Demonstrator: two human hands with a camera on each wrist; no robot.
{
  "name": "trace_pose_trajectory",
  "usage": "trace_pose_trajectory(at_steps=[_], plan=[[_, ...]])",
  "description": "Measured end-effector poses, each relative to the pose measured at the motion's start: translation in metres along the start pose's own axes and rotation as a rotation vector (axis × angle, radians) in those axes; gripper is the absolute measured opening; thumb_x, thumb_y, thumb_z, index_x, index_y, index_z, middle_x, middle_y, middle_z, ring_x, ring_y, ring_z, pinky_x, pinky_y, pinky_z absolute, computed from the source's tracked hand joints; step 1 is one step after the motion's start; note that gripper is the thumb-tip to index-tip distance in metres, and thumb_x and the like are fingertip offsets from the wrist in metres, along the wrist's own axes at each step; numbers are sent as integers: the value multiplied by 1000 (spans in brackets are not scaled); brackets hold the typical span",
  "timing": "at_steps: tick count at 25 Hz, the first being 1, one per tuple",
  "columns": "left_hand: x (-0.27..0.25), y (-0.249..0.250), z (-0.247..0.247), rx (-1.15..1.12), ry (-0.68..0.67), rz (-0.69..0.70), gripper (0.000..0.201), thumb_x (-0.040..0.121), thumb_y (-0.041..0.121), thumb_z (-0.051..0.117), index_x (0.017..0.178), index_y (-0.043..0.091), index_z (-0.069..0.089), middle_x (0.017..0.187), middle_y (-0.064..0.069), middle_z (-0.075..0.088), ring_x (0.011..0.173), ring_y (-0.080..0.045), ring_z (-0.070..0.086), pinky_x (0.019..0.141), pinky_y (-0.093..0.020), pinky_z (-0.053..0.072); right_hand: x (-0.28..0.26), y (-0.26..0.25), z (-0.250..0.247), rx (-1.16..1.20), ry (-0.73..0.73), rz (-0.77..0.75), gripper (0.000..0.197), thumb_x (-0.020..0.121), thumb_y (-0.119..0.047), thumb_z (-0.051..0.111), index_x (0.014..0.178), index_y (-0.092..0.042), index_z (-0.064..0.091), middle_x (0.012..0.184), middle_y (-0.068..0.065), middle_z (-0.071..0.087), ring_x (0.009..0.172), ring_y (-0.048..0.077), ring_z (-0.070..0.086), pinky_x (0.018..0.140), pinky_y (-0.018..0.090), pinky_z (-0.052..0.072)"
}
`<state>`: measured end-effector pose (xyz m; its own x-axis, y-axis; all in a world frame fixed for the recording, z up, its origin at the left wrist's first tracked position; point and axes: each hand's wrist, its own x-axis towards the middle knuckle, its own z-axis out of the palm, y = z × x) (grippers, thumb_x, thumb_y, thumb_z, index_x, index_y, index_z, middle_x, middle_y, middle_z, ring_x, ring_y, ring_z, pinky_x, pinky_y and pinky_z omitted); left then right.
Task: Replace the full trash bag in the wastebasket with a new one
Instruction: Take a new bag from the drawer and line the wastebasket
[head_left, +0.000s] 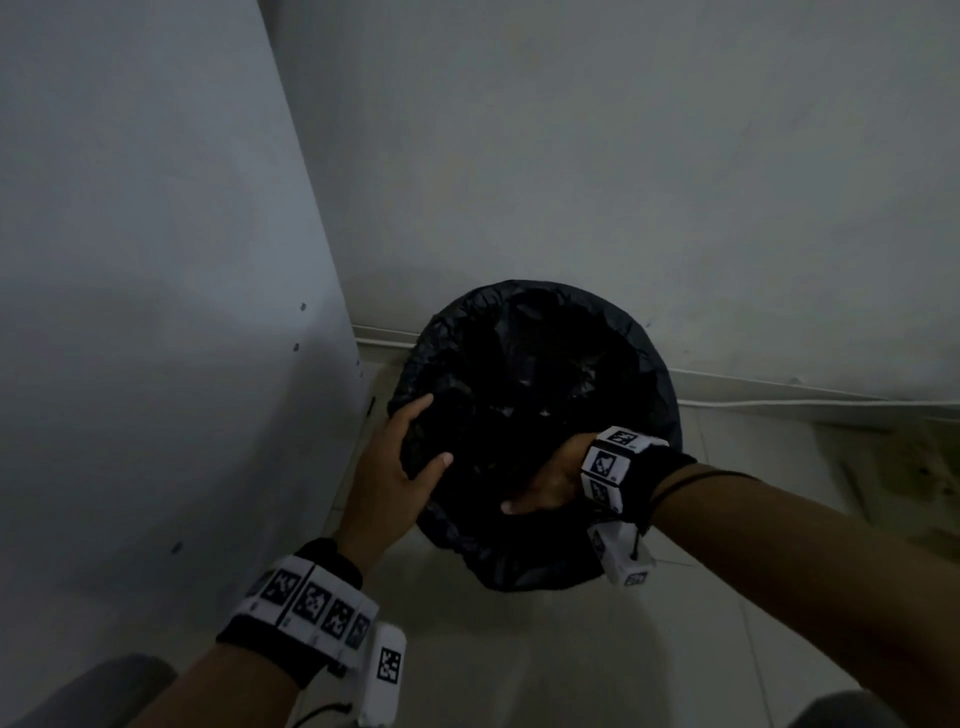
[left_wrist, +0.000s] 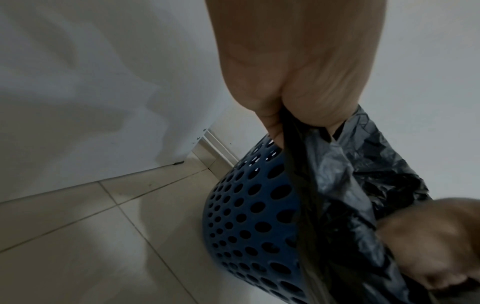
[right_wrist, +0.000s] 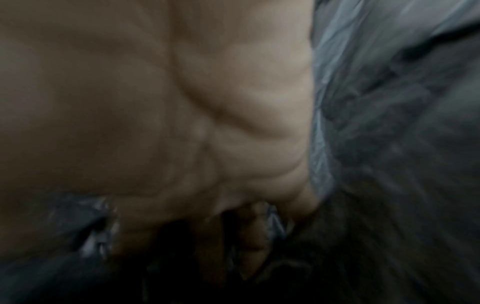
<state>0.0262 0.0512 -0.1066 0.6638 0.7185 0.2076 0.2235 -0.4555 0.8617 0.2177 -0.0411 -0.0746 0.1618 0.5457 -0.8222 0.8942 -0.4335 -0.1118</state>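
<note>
A black trash bag (head_left: 545, 364) lines a round wastebasket standing in a corner, its edge folded over the rim. The left wrist view shows the basket as blue perforated plastic (left_wrist: 246, 205). My left hand (head_left: 431, 431) grips the bag's edge at the left rim, thumb inside and fingers outside; up close this left hand (left_wrist: 293, 115) pinches the black film (left_wrist: 363, 174). My right hand (head_left: 540, 488) reaches over the near rim into the bag, fingers hidden there. From the left wrist the right hand (left_wrist: 428, 236) looks curled against the plastic. The right wrist view is blurred: palm, fingers (right_wrist: 254, 236) and bag (right_wrist: 389, 123).
A white cabinet panel (head_left: 156, 260) stands close on the left and a white wall (head_left: 623, 156) runs behind the basket. A white cable (head_left: 779, 402) lies along the skirting at the right. Pale floor tiles (head_left: 519, 649) lie in front.
</note>
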Motion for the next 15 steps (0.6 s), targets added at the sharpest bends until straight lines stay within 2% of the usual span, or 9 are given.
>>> trace_pose_trajectory(at_steps=[2,3,4,6,7,9,11,12,15], plan=[[2,0,0,-15,-36,-13,64,87,19,69,140,37,37,134,17,41,117,13,36,89,9,25,7,10,7,-109,-53,46,64,99,-44,44,153,-18,20,145,5,44,132,18,43,108,23,32],[2,1,0,-16,-54,-18,65,87,21,69,140,40,36,134,18,40,117,13,35,89,9,25,9,13,10,-114,-74,30,68,96,-47,48,153,-23,18,141,1,46,128,14,45,104,17,32],[2,1,0,-14,-69,-24,67,87,22,69,140,42,34,134,18,40,116,13,35,88,10,25,9,13,10,-93,-71,7,80,89,-57,54,153,-34,13,150,-2,35,136,16,36,110,21,27],[5,0,0,-9,-79,-28,69,86,21,70,141,42,33,134,18,39,117,12,35,88,9,25,8,3,4,-76,-45,-60,96,72,-74,58,149,-50,6,162,-3,6,149,26,8,118,39,10],[7,-1,-1,-9,-75,-28,70,86,20,70,142,39,33,134,17,39,117,11,35,89,9,26,6,-2,2,-100,-45,-84,92,75,-75,53,149,-50,5,163,-3,2,149,27,3,119,42,5],[12,-1,-2,-30,-59,-30,71,85,19,71,143,35,33,137,14,41,120,7,38,92,5,28,3,-6,1,-158,-26,-53,68,94,-58,40,153,-35,15,162,4,12,148,27,12,119,41,8],[21,-1,-5,-49,-39,-52,70,86,20,71,145,29,34,145,7,42,128,-4,41,101,-8,32,-6,-4,1,-113,39,-52,56,102,-47,32,149,-18,33,156,10,32,143,29,30,115,38,22],[26,-2,-6,-54,-29,-78,70,86,21,71,146,26,34,147,3,41,131,-10,41,104,-17,35,-14,-2,0,-52,93,-87,57,101,-51,30,146,-17,39,153,8,38,140,28,36,114,38,25],[40,1,-11,-72,23,-183,71,86,21,71,146,20,35,149,-2,40,134,-19,41,108,-34,39,-31,7,-8,243,306,-280,66,89,-73,30,141,-35,46,147,-7,46,134,17,43,114,34,30]])
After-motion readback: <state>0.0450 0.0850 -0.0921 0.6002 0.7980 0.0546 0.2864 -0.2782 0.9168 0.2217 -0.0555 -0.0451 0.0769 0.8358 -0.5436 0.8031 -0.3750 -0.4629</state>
